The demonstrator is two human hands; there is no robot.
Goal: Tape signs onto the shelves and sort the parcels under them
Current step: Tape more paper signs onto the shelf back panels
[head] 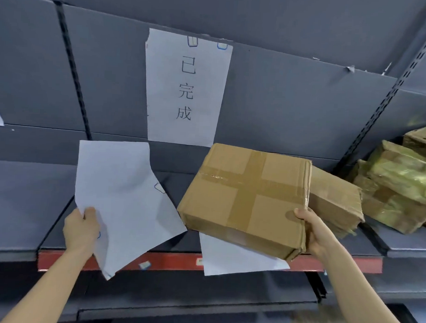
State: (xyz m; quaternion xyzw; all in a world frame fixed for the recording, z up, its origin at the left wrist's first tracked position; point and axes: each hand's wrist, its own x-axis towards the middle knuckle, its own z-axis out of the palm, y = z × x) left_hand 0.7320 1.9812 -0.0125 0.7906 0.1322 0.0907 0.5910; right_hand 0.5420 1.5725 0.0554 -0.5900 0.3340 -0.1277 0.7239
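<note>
Left hand [80, 229] fingers [89, 213] clamp a blank sheet [124, 194]; right hand [311, 227] fingers clamp a taped parcel [247, 198] below the sign [185, 88] reading 已完成.

The near box [270, 211] is matt brown cardboard, crossed by smooth, slightly glossy brown tape [249, 184]. The sign [185, 88] and the loose sheet [124, 194] are thin matt white paper. The shelf back [281, 103] looks like matt grey painted metal. The far-right parcels [399, 182] shine under yellowish plastic wrap.
</note>
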